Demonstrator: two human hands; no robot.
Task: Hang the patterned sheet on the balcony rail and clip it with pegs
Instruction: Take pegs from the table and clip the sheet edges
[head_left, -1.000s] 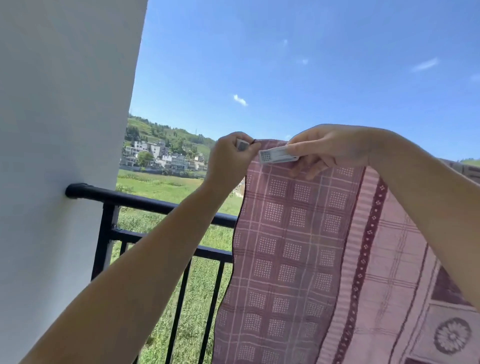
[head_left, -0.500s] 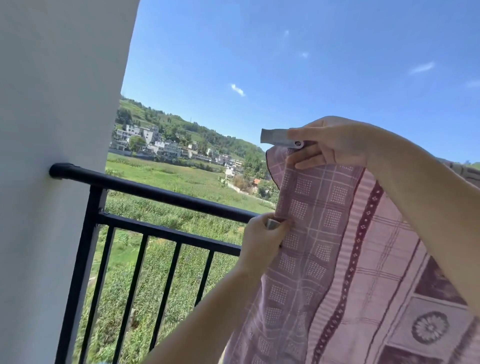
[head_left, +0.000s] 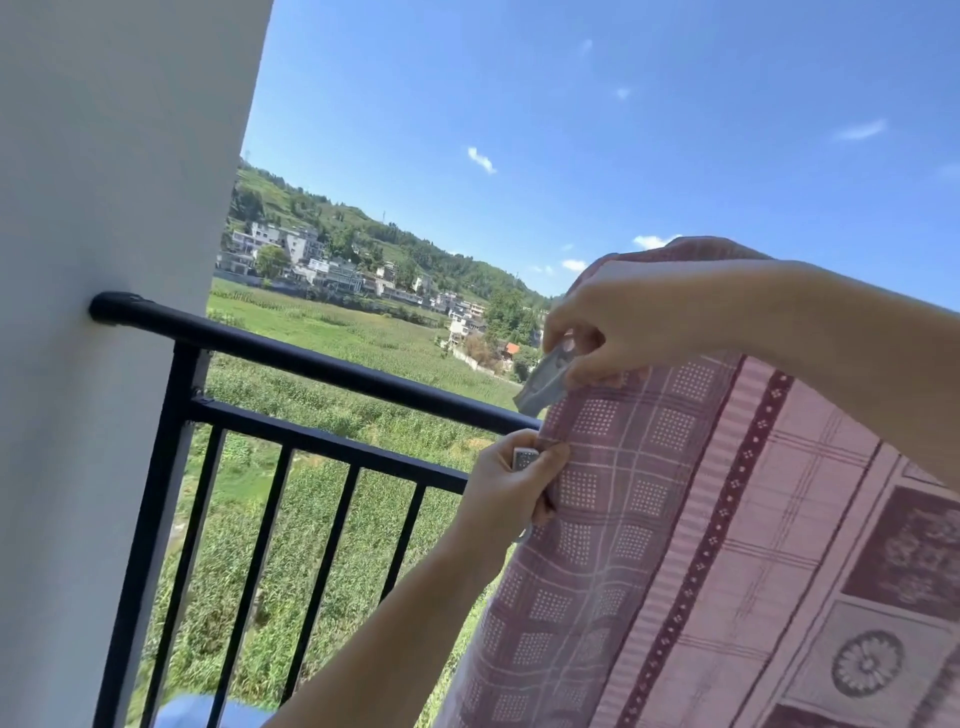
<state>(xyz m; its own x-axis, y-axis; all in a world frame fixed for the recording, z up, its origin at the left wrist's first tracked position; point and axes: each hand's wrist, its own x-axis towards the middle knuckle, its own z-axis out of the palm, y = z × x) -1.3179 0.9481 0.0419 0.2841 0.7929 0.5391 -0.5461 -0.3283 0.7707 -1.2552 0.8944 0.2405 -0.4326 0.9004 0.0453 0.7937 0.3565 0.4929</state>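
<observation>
Pink-and-maroon cotton, checked along its edge, fills the space under the right hand (head_left: 613, 332) — this is the patterned sheet (head_left: 701, 519), and it hangs over the black balcony rail (head_left: 322, 364), draped down the near side. The right hand pinches the sheet's top edge together with a pale grey peg (head_left: 543, 384), whose free end pokes out just left of the fingers; I judge it holds the cloth up so the edge can be lined along the rail before clipping. Just below it, the left hand (head_left: 511, 493) grips the sheet's side edge with curled fingers, and a second small peg (head_left: 524, 460) shows at the top of that fist. That lower grip seems meant to pull the hem taut against the railing. Neither peg looks clamped onto rail and cloth yet, though the contact is partly hidden by the fingers. Left of both hands the rail runs bare to the white wall (head_left: 104, 312) — as for containers, no basket or peg holder is visible.
</observation>
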